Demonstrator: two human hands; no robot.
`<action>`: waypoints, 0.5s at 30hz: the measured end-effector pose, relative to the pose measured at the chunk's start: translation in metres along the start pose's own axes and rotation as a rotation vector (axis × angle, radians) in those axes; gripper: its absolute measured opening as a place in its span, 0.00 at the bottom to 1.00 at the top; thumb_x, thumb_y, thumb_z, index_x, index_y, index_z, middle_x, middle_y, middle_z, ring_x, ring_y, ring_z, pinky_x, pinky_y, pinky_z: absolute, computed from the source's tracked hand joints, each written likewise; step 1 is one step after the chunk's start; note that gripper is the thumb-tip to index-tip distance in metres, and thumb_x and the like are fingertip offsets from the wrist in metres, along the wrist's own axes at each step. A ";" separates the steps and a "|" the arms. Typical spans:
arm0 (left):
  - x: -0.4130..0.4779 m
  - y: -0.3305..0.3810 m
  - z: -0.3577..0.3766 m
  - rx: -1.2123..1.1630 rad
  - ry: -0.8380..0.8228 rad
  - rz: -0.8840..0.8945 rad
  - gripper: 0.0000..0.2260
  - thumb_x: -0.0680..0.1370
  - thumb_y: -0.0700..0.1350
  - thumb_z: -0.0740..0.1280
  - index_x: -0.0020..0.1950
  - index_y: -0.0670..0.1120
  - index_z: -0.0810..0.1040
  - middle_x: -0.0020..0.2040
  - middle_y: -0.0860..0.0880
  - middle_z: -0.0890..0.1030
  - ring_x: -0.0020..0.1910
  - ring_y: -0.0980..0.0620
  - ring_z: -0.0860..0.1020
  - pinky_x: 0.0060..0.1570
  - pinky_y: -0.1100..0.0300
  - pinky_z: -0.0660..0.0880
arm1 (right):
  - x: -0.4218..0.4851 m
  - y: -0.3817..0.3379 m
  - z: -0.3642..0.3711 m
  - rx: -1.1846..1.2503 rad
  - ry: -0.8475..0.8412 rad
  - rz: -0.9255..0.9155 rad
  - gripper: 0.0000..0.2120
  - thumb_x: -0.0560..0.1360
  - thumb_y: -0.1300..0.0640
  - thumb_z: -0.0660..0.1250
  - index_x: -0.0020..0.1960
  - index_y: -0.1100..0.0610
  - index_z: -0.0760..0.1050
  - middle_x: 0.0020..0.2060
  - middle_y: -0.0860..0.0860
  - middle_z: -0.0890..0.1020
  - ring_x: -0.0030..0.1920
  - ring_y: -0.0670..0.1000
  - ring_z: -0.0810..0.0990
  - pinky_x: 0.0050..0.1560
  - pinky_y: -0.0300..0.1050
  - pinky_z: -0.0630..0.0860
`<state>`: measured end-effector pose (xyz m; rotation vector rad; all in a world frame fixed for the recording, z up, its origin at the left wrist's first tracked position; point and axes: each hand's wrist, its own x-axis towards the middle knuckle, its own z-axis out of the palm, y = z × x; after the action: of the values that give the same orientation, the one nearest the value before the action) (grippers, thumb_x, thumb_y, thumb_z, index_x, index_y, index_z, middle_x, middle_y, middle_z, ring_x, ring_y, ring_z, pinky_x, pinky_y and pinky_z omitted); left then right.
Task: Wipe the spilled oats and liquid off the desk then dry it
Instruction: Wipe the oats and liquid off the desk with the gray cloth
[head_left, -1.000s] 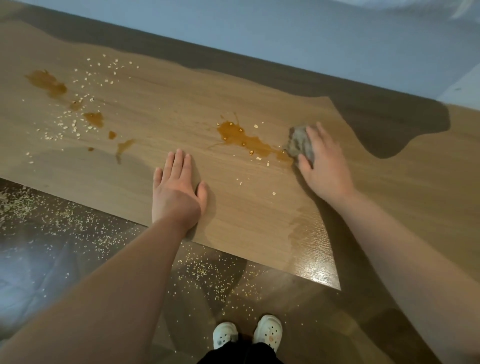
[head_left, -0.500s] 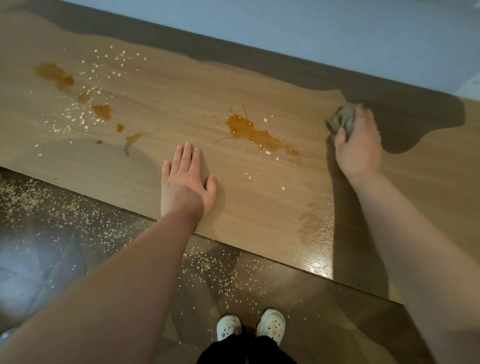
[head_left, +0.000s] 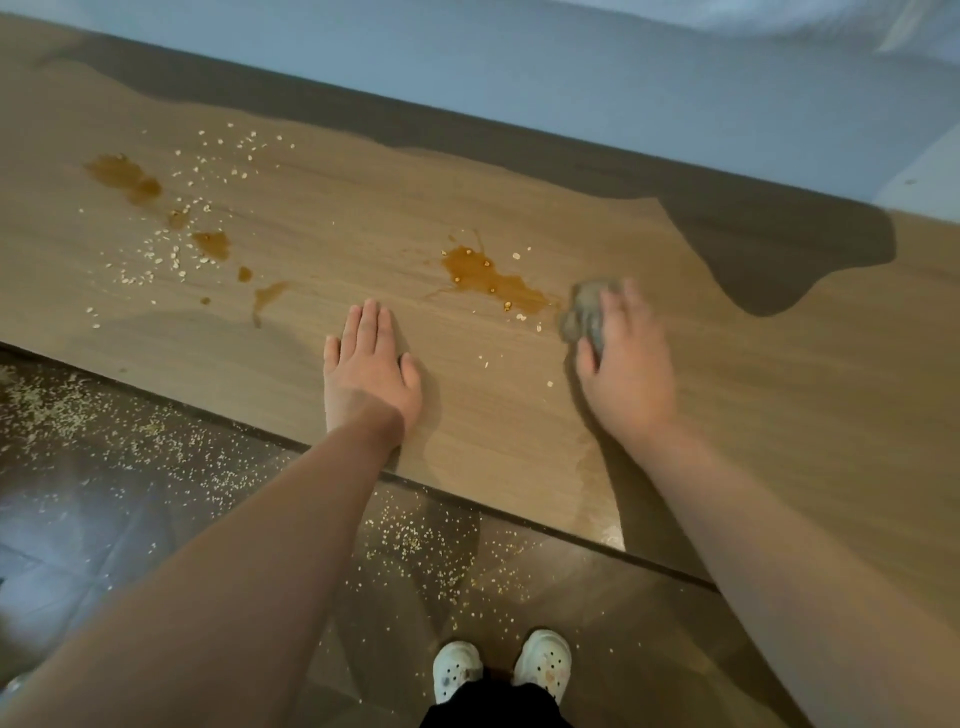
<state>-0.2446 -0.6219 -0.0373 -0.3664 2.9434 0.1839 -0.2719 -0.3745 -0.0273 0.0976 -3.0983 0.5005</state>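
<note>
Right hand (head_left: 626, 364) dragged the half-hidden grey cloth (head_left: 584, 314) back beside the spill (head_left: 488, 278)

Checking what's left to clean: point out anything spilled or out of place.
Brown puddle on the desk beside the cloth under the right hand; more puddles to the left among scattered oats. Oats also litter the floor.

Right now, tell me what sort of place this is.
Probably an indoor room, a home or office: a long wood-grain desk stands against a pale blue wall, over a dark glossy tiled floor strewn with oats. The white clogs hint at a home, not certainly.
</note>
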 end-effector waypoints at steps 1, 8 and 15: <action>0.002 0.007 0.000 -0.013 -0.005 -0.039 0.28 0.82 0.50 0.48 0.80 0.42 0.44 0.81 0.47 0.45 0.79 0.49 0.43 0.77 0.48 0.42 | -0.004 0.005 -0.003 -0.022 -0.073 -0.125 0.28 0.81 0.51 0.60 0.78 0.57 0.57 0.78 0.56 0.57 0.77 0.56 0.58 0.77 0.54 0.55; 0.011 0.040 0.005 -0.060 0.044 -0.247 0.29 0.82 0.50 0.48 0.80 0.43 0.43 0.81 0.47 0.45 0.79 0.48 0.42 0.76 0.42 0.43 | 0.059 0.064 -0.015 0.108 0.193 0.301 0.26 0.78 0.54 0.65 0.72 0.61 0.64 0.68 0.60 0.72 0.69 0.61 0.70 0.71 0.61 0.65; 0.011 0.039 0.006 -0.088 0.061 -0.243 0.29 0.82 0.50 0.49 0.80 0.42 0.45 0.81 0.47 0.46 0.79 0.48 0.43 0.76 0.41 0.43 | 0.057 0.034 -0.006 -0.081 -0.004 -0.075 0.29 0.79 0.48 0.63 0.75 0.58 0.60 0.78 0.57 0.54 0.78 0.58 0.54 0.76 0.58 0.50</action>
<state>-0.2642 -0.5865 -0.0413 -0.7493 2.9220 0.2741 -0.3313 -0.3443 -0.0318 0.2134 -3.1002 0.3735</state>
